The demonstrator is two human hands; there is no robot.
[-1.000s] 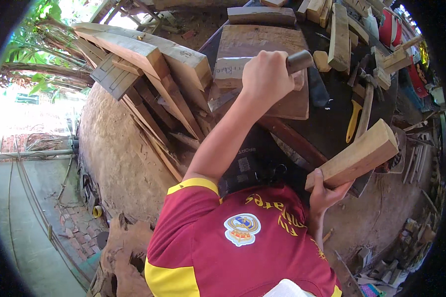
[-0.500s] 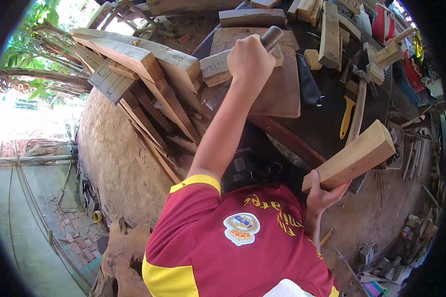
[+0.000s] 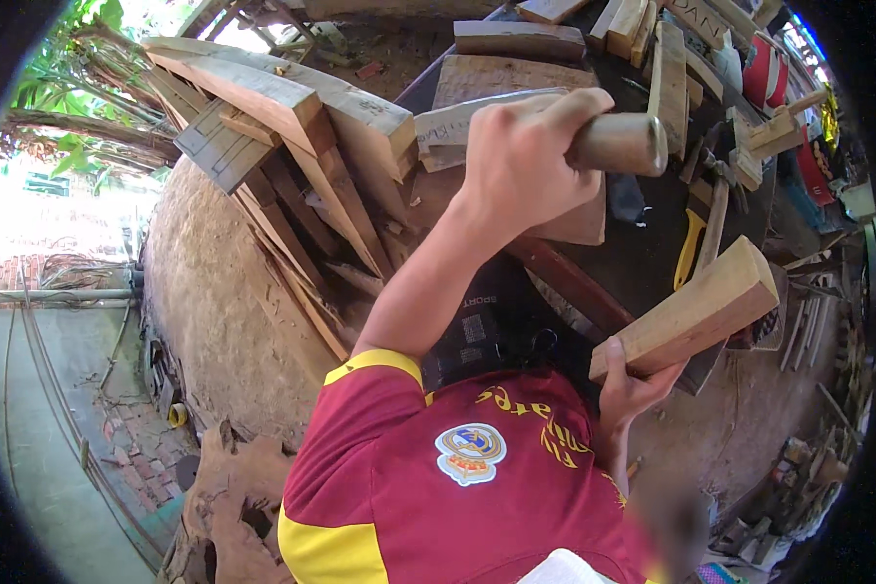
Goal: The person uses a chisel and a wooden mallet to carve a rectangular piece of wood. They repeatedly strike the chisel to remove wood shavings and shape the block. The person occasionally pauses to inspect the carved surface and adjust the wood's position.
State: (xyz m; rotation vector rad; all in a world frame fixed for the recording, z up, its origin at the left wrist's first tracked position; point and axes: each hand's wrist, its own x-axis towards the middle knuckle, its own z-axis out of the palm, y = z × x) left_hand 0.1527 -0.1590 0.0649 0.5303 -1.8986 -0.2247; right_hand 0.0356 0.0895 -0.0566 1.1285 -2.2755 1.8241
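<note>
My left hand [image 3: 526, 161] is closed round a thick, round, grey-brown handle [image 3: 621, 144], whose blunt end points right. The tool's far end is hidden behind the hand. Below and beyond it, a pale wood piece [image 3: 446, 134] with handwriting lies on a broad wooden board [image 3: 506, 80]. At the lower right, my right hand [image 3: 635, 391] supports a thick, squared wood block [image 3: 693, 311]. Its thumb presses the near end while the fingers wrap beneath. The block tilts up to the right, apart from the board.
Long timber beams [image 3: 248, 92] lean at the left. Beyond the block lie a yellow-handled tool [image 3: 690, 243] and a wooden-handled hammer [image 3: 715, 219]. A dark pouch [image 3: 629, 202] sits by the board. More offcuts [image 3: 521, 41] line the far side, and a gnarled stump [image 3: 229, 501] stands lower left.
My left hand has risen off the marked wood piece toward the camera and shifted right, with the handle still in its grip. The right hand and block have hardly moved.
</note>
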